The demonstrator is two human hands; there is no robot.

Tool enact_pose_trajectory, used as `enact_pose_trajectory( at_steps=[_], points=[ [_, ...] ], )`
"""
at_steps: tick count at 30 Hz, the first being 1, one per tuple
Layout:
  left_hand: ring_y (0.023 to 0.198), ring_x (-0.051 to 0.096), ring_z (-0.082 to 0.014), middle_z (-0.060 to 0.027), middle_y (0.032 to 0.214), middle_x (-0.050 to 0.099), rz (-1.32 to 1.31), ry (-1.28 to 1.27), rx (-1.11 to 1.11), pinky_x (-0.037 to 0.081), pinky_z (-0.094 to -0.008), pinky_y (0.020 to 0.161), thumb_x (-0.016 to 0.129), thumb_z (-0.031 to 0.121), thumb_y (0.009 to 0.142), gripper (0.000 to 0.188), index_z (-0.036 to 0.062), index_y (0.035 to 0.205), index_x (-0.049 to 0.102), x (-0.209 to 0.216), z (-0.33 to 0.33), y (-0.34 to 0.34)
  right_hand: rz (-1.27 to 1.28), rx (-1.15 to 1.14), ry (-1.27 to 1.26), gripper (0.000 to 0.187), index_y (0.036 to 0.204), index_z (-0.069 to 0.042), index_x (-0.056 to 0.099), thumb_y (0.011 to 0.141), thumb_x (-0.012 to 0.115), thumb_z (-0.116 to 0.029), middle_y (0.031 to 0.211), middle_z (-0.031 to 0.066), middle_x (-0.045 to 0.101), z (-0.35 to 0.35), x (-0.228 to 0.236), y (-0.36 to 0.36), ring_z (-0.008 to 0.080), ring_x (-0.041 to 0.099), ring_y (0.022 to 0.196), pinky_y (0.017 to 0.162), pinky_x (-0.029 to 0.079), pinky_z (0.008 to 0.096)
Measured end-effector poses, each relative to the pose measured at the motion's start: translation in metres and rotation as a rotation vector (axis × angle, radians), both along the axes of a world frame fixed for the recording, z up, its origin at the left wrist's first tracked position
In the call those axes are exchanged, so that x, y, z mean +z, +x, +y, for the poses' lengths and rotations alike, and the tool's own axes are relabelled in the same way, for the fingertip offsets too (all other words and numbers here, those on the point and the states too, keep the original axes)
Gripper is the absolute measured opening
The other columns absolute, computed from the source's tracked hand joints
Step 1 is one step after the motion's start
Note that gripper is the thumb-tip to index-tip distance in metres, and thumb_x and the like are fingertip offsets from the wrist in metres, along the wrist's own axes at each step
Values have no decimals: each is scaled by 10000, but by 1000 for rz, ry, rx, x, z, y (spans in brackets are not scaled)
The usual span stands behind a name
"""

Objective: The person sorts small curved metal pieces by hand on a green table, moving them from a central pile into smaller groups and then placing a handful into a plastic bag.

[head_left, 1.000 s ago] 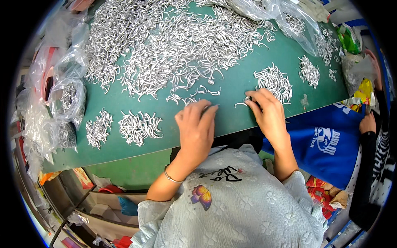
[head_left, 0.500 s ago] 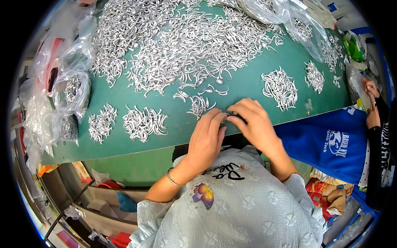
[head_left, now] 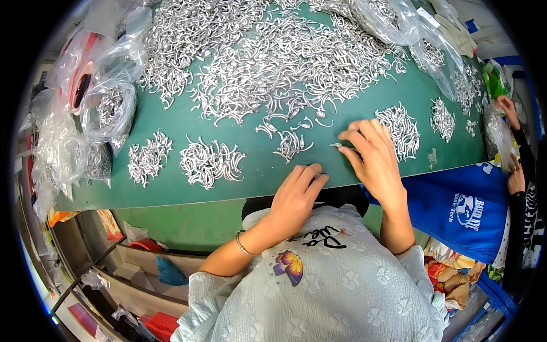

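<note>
My left hand (head_left: 297, 196) is at the near edge of the green table (head_left: 273, 185). Its fingers are curled round a small silver metal piece (head_left: 317, 176), mostly hidden. My right hand (head_left: 373, 157), farther right over the table, has a slim silver metal piece (head_left: 336, 145) at the tip of its bent thumb and forefinger. Just beyond my left hand lies a small cluster of curved silver pieces (head_left: 291, 146). A larger heap of such pieces (head_left: 285, 62) spreads over the far part of the table.
Sorted piles of silver pieces lie at left (head_left: 212, 162), far left (head_left: 149, 158) and right (head_left: 399, 131). Clear plastic bags (head_left: 111, 111) crowd the left edge; another bag (head_left: 393, 23) lies at the back right. A co-worker's hands (head_left: 515, 174) handle a bag at far right, near blue cloth (head_left: 450, 196).
My hands have moved apart: the right one went up and to the right with a silver piece, the left slightly down and to the right. The view has shifted a little.
</note>
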State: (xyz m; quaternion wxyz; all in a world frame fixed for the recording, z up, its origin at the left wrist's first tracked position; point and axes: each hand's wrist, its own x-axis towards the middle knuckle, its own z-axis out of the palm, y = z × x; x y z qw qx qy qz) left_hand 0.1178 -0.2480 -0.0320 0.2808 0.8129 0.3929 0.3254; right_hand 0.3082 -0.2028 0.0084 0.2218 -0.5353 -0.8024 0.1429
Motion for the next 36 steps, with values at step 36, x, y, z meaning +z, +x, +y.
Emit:
enact_pose_trajectory(
  at_steps=[36],
  points=[
    [774, 568, -277, -105, 932, 587, -65, -5, 165, 463, -361, 671, 734, -17, 692, 275, 3, 951, 645, 0, -2, -12, -94, -7, 155, 148, 904, -66, 599, 775, 673, -70, 1001, 44, 551, 20, -19, -21, 250, 497, 970, 854, 346, 411]
  ],
)
